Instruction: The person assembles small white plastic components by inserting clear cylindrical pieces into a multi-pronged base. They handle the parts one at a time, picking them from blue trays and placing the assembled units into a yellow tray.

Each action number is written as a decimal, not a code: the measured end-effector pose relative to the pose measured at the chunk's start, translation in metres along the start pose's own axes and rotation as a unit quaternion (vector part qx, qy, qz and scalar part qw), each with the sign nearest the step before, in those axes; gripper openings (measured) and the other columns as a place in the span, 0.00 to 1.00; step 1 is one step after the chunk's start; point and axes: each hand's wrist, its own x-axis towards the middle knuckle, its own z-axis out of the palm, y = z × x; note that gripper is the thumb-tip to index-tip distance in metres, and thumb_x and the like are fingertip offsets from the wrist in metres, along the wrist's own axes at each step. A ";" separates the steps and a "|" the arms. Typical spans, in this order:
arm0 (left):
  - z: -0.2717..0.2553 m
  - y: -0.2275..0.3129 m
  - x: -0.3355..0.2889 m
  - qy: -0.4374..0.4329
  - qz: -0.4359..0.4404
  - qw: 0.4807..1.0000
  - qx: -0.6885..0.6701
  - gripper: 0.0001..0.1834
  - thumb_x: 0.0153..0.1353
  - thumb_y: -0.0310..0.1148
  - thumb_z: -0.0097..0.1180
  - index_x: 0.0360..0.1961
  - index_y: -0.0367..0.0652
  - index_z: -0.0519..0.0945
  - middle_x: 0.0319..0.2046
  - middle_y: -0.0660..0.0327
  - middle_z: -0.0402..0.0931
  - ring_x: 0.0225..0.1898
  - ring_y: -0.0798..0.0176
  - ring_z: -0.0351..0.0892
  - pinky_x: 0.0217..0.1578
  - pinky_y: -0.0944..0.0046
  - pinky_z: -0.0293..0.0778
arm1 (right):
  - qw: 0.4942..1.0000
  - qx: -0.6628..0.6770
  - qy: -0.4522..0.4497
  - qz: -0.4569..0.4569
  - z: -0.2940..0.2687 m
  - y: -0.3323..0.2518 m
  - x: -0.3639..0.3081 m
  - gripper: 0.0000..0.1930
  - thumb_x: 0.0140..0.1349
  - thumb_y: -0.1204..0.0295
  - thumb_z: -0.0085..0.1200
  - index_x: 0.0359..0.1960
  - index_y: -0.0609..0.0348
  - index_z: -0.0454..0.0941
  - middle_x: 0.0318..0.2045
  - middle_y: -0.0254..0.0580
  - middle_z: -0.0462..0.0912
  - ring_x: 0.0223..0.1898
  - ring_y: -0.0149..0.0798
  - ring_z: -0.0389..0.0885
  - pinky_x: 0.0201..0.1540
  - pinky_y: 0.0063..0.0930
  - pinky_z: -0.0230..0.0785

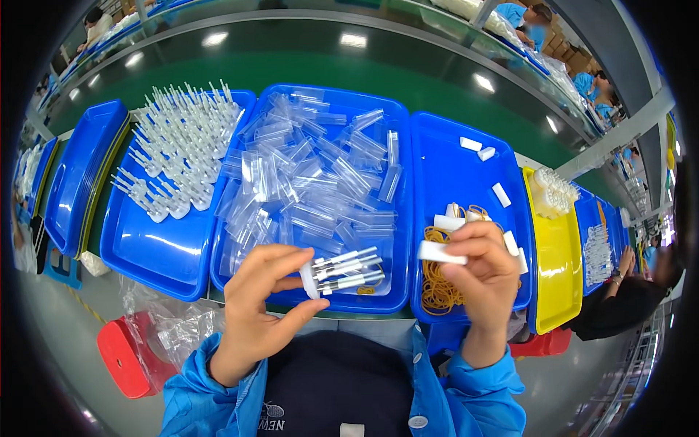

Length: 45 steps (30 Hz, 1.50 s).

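Note:
My left hand (pixel 251 306) pinches the white base of a pronged plastic piece (pixel 348 269), several thin white and grey rods pointing right. The piece is tilted above the near edge of the middle blue tray (pixel 400 300). Between the thumb and fingers of my right hand (pixel 486 277) is a small white block (pixel 440 253), held apart from the rods. Below that hand, tan rubber bands (pixel 439 286) lie heaped in the right blue tray (pixel 448 156), with several loose white blocks (pixel 501 194). Clear plastic sleeves (pixel 306 175) fill the middle tray in a loose pile.
The left blue tray (pixel 153 244) holds many upright pronged pieces (pixel 182 131). Empty blue trays (pixel 80 175) are stacked farther left. A yellow tray (pixel 557 269) bears a bundle of white parts (pixel 553 193). A green conveyor belt (pixel 291 58) runs behind. A red stool (pixel 131 357) stands below left. Co-workers sit nearby.

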 end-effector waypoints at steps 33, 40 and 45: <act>0.023 0.001 0.000 -0.068 0.098 0.992 0.044 0.28 0.42 0.23 0.74 0.48 0.35 0.81 0.43 0.52 0.79 0.41 0.58 0.82 0.39 0.65 0.79 | 0.999 -0.047 -0.003 -0.024 0.055 0.004 -0.031 0.09 0.48 0.81 0.67 0.33 0.63 0.85 0.37 0.46 0.83 0.39 0.39 0.84 0.40 0.26 0.74; 0.024 -0.006 -0.009 -0.015 0.036 0.999 0.019 0.24 0.41 0.15 0.70 0.44 0.34 0.81 0.47 0.49 0.74 0.44 0.57 0.81 0.38 0.66 0.84 | 0.931 -0.333 0.062 -0.140 0.000 -0.007 -0.007 0.08 0.52 0.82 0.62 0.35 0.63 0.82 0.36 0.45 0.84 0.37 0.40 0.83 0.40 0.30 0.74; 0.024 -0.006 -0.002 -0.012 -0.011 0.995 -0.098 0.25 0.41 0.16 0.69 0.45 0.33 0.80 0.50 0.46 0.72 0.46 0.56 0.80 0.38 0.64 0.84 | 0.806 -0.544 0.229 0.037 -0.112 0.017 -0.011 0.07 0.49 0.77 0.63 0.31 0.61 0.81 0.30 0.47 0.81 0.32 0.48 0.78 0.36 0.37 0.71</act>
